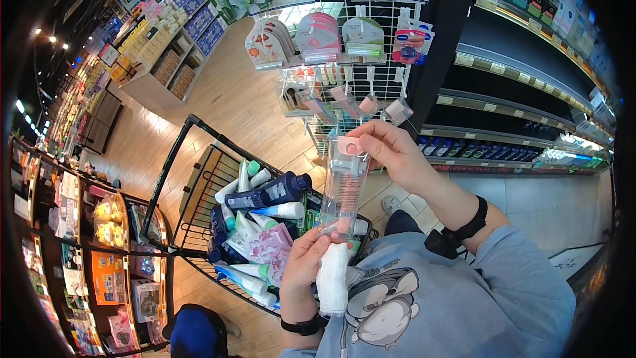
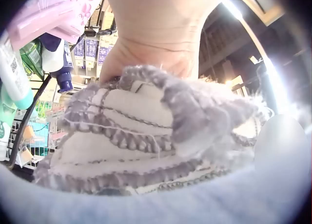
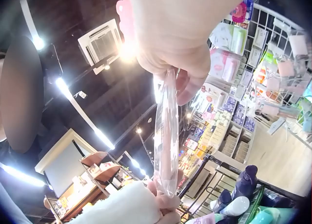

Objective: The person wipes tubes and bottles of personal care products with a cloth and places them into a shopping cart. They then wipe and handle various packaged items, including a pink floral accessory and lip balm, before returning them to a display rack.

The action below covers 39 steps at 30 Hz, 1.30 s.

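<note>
Above the cart (image 1: 167,172), the right hand (image 1: 391,149) pinches the clear pack (image 1: 344,189) at its top; the left hand (image 1: 305,262) grips its base; seemingly inspecting; moving on needs one firm hold.

The clear package (image 1: 342,189) is glossy, smooth plastic; the white cloth (image 1: 332,278) looks rough and fuzzy. The shopping cart (image 1: 171,159) is black metal wire; the floor (image 1: 238,103), smooth wood.

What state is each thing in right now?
Clear pack: upright, held at both ends.
Right hand: pinches the pack's pink top.
Left hand: grips the pack's bottom and a white cloth.
Shopping cart: piled with tubes and bottles.
Wire rack: hung with packs.
</note>
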Tool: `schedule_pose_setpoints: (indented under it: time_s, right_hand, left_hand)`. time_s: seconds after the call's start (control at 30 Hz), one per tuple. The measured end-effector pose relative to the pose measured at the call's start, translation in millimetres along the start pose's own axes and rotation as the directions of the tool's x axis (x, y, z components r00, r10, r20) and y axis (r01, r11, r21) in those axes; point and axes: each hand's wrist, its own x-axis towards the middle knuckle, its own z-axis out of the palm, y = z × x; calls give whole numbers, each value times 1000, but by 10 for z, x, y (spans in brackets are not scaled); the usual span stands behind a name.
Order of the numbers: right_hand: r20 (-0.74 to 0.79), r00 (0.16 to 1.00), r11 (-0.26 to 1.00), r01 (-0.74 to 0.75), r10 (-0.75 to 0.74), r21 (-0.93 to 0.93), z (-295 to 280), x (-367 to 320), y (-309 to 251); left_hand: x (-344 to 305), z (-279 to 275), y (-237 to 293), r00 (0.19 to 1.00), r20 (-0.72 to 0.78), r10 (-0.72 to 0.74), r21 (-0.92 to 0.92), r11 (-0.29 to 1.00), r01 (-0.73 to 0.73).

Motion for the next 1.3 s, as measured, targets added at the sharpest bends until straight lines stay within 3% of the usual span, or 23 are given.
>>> schedule_pose_setpoints:
  time_s: [0.13,0.2,0.33,0.43,0.5,0.6,0.83,0.9,1.13,1.3]
  right_hand:
    - [-1,1000,1000,-3,3,7,-5,-5,10]
    - [7,1000,1000,-24,24,-16,-18,-10,2]
    - [27,998,997,-50,48,53,-34,-9,17]
    - [14,998,996,-67,66,52,-55,-14,33]
    - [14,997,994,-75,74,77,-64,-10,43]
    - [-6,998,993,-68,69,98,-54,-6,61]
    - [21,997,993,-79,77,90,-105,-16,81]
    - [42,997,993,-69,66,93,-112,-20,89]
    - [38,996,990,-86,82,110,-112,-38,105]
    - [60,996,988,-81,73,133,-120,-46,127]
  left_hand:
    - [-8,43,24,1000,5,-8,-16,1000,8]
    - [-12,142,54,994,-113,3,-23,1000,-6]
    - [-34,167,75,994,-109,5,-35,999,-9]
    - [-64,122,82,997,-70,-17,-28,1000,15]
    - [-51,-55,19,988,152,-15,16,1000,12]
    - [-47,-65,15,987,161,-14,43,999,7]
    - [12,-5,2,994,109,5,13,1000,-6]
    - [17,5,-7,1000,29,0,23,1000,0]
    - [20,-47,-11,999,38,-21,29,999,19]
    - [39,-64,-41,998,32,52,57,997,-53]
